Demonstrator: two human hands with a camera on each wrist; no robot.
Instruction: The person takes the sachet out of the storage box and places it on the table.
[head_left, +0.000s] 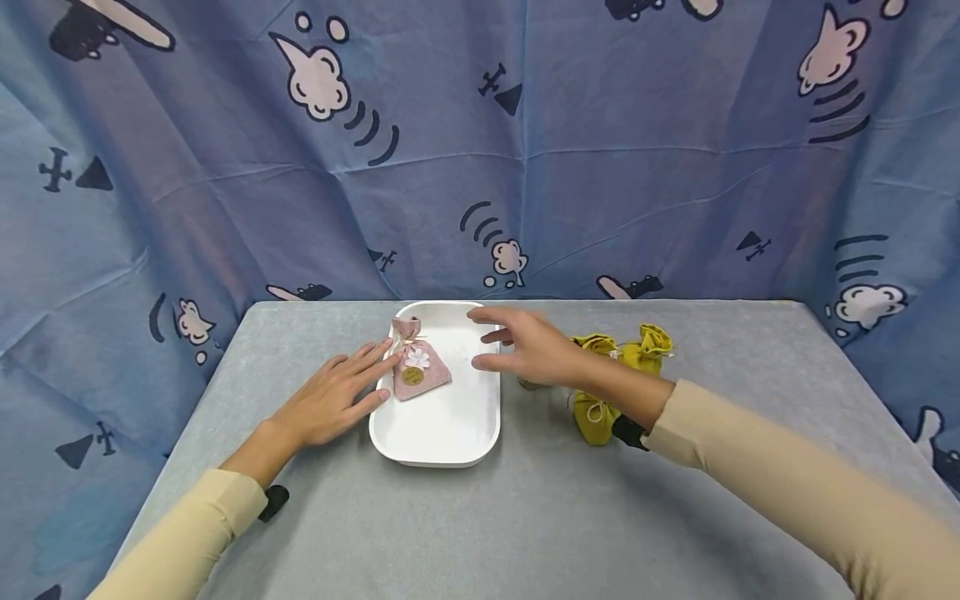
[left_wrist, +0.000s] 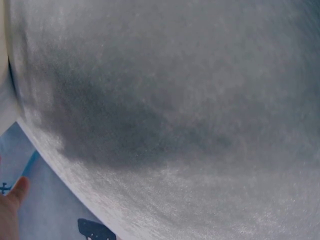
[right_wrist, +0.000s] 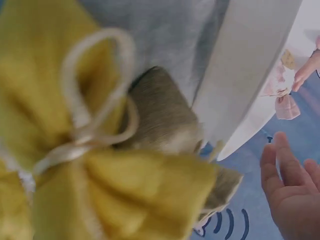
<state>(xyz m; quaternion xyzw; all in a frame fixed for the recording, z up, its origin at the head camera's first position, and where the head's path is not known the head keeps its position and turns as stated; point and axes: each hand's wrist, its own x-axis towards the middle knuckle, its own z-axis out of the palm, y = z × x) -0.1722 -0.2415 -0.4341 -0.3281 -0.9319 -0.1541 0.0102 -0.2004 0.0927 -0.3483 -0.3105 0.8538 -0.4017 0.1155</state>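
A white tray (head_left: 438, 437) stands on the table. In its left part lies a pink drawstring pouch (head_left: 426, 383) with a white flower and a round gold label. My left hand (head_left: 330, 402) reaches over the tray's left rim, fingers extended, fingertips at the pouch's left side. My right hand (head_left: 534, 348) hovers over the right rim with loosely bent, spread fingers and nothing between them. Below and behind its forearm are yellow drawstring pouches (head_left: 596, 421), partly hidden. An olive-brown pouch (right_wrist: 162, 110) lies between them and the tray, mostly covered in the head view.
The grey table (head_left: 450, 533) extends around the tray, and a blue patterned curtain (head_left: 480, 125) hangs behind its far edge. In the left wrist view, mainly the tabletop (left_wrist: 200, 75) shows. A yellow pouch (right_wrist: 150, 185) looms close in the right wrist view.
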